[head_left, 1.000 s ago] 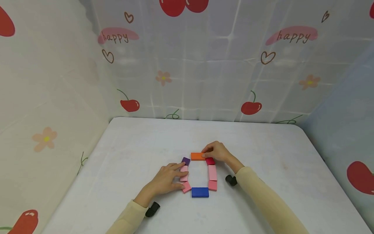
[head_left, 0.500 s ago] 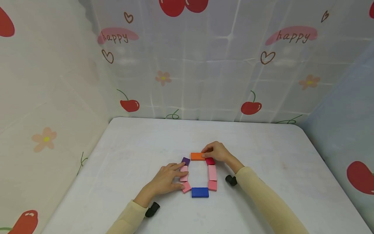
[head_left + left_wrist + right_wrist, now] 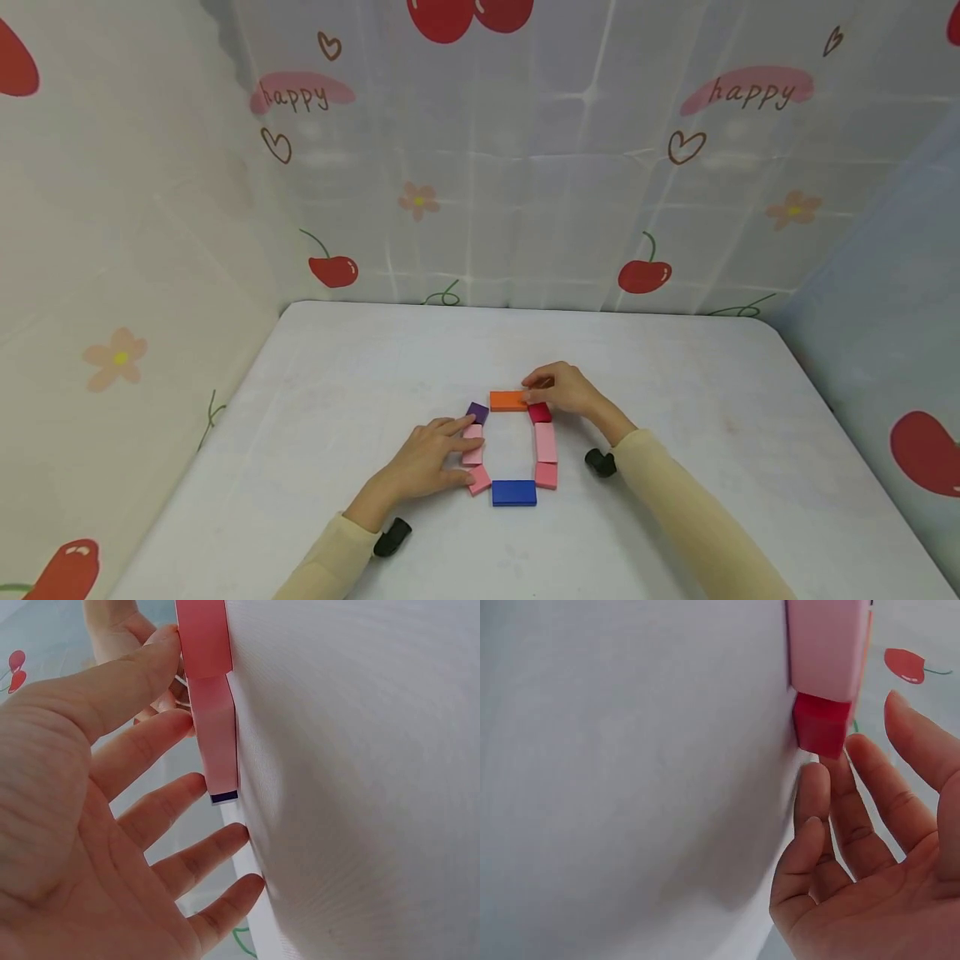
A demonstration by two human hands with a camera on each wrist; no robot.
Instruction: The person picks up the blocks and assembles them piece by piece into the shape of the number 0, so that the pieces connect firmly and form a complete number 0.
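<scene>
Flat coloured blocks form a ring on the white table. My left hand lies along the ring's left side with fingers spread. Its thumb touches the lower pink block, and its fingertips rest on the light pink block and the purple block. At the ring's far right corner is my right hand, fingers loosely bent. Its thumb tip is by the right end of the orange block. In the right wrist view the thumb stands apart from the fingers, whose tips are near the red block; nothing is gripped.
A blue block lies at the near end of the ring. On its right side are a light pink block and a darker pink block. Printed curtains stand behind the table. Black wrist cameras hang below both wrists.
My right hand has shifted slightly right, and its thumb and fingers have parted at the orange block's end. My left hand and the blocks stay where they were.
</scene>
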